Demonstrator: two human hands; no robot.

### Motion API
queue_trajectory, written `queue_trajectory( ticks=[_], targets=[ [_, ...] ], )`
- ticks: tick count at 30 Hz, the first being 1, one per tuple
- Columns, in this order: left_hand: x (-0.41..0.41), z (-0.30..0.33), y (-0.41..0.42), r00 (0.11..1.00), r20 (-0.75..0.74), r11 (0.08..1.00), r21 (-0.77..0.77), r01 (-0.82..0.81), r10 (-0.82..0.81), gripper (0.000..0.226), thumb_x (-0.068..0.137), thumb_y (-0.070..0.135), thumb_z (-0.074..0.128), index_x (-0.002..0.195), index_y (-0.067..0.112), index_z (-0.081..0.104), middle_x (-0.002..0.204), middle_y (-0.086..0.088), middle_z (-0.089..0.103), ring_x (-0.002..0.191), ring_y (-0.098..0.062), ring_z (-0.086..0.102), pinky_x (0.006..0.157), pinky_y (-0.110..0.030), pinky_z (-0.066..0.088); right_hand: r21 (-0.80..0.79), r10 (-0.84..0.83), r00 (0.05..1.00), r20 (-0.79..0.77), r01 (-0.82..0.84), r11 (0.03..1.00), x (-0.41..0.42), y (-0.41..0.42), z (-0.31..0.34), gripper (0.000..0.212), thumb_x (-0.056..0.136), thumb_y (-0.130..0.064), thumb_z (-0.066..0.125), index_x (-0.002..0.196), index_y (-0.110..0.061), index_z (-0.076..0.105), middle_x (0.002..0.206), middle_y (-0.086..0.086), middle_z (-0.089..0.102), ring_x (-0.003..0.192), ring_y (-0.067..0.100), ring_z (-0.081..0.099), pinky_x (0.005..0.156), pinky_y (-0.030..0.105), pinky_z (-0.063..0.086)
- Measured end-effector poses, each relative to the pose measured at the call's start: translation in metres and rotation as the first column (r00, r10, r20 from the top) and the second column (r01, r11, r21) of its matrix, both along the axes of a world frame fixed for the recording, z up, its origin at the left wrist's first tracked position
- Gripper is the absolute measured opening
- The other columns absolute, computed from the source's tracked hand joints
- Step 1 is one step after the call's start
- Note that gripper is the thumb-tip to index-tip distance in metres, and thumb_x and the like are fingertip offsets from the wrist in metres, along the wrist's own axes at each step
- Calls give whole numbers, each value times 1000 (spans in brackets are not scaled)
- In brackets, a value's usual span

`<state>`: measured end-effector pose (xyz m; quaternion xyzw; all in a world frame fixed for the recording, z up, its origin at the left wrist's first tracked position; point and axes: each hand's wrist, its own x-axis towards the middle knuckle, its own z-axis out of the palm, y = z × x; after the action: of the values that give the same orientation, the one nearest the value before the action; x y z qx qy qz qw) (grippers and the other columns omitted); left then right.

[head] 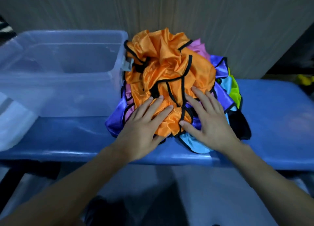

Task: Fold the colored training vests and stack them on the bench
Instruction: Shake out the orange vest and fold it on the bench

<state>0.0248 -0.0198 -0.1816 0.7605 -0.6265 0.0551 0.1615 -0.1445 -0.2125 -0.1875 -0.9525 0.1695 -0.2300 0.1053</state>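
Your left hand (pixel 144 122) and right hand (pixel 206 122) rest flat, fingers spread, gripping nothing, on orange vest (pixel 169 69) right of clear bin (pixel 68 83).

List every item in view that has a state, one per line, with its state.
Orange vest: crumpled, unfolded, on top of the pile.
Purple vest: crumpled, under the orange one.
Light blue vest: bunched at the pile's front edge.
Clear bin: lid off, on the bench.
Left hand: fingers straight, resting on the orange vest.
Right hand: flat on the pile.

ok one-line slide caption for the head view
Both hands, left and right, rest flat on a crumpled orange vest atop the pile.
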Motion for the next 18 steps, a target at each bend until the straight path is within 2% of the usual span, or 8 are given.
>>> queue_trajectory(
  ticks=[4,7,9,12,16,18],
  targets=[
    [-7,5,10,995,-100,999,-41,-8,3,61,99,56,42,155,33,39,166,5,26,154,-21,20,119,-44,33,59,-32,998,-54,35,998,-4,7,1,78,91,-71,45,157,-32,30,168,-6,17,155,33,12,121,59,22],
    [-3,17,12,968,-252,998,-61,-19,3,52,101,58,31,142,38,55,158,12,40,148,-15,31,117,-39,35,100,-25,997,-76,33,994,-3,4,7,80,89,-73,44,157,-33,30,167,-9,17,155,31,11,123,57,20],
    [2,25,10,958,-287,997,-70,-34,12,48,101,56,32,131,37,64,149,16,50,140,-10,40,112,-40,41,108,-29,996,-90,38,993,-3,4,9,82,87,-74,44,157,-34,29,167,-10,16,156,30,11,124,53,18],
    [6,34,8,923,-384,996,-72,-52,21,39,104,48,42,122,29,70,141,12,59,133,-9,49,107,-40,43,116,-26,990,-139,42,992,-4,5,13,85,85,-75,41,158,-35,25,168,-11,12,156,29,8,125,50,17],
    [5,32,7,910,-415,999,-40,-27,8,29,105,39,48,122,30,70,143,9,58,138,-8,45,111,-42,40,130,-23,973,-232,54,990,-7,5,26,84,87,-73,47,159,-39,18,169,-13,6,157,27,5,125,52,17],
    [1,38,9,899,-437,997,-55,-45,17,30,105,38,49,124,29,71,142,10,58,138,-7,45,114,-36,38,148,-35,960,-278,79,986,-11,10,34,82,91,-66,54,159,-41,16,169,-12,5,156,27,5,124,54,18]
  ],
)
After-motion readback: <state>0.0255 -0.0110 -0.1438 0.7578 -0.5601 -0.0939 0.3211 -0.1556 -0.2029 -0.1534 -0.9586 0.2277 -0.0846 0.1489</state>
